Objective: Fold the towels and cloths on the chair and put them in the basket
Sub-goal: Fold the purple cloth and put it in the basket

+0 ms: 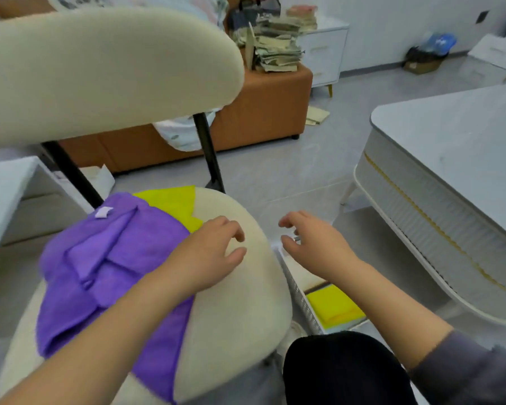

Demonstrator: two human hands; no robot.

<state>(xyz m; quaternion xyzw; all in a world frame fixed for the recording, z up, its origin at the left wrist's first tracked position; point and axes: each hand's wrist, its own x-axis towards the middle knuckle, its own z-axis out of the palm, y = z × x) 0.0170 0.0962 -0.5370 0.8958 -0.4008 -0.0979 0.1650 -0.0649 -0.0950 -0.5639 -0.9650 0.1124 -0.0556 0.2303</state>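
Hovering over chair seat (pixel 237 302), left hand (pixel 208 255) loosely curled, empty, beside purple towel (pixel 100 273); right hand (pixel 313 244) likewise empty above basket (pixel 304 305).

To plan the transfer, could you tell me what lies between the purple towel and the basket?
In the head view, only bare cream chair seat lies between the purple towel and the basket, with the left hand over it.

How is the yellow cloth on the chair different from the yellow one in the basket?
On the chair, the yellow cloth lies partly hidden under the purple towel; in the basket, the folded yellow cloth has nothing lying on it. The chair's one looks greener and lies flat; the basket's one is a neat folded stack. Both are plain yellow.
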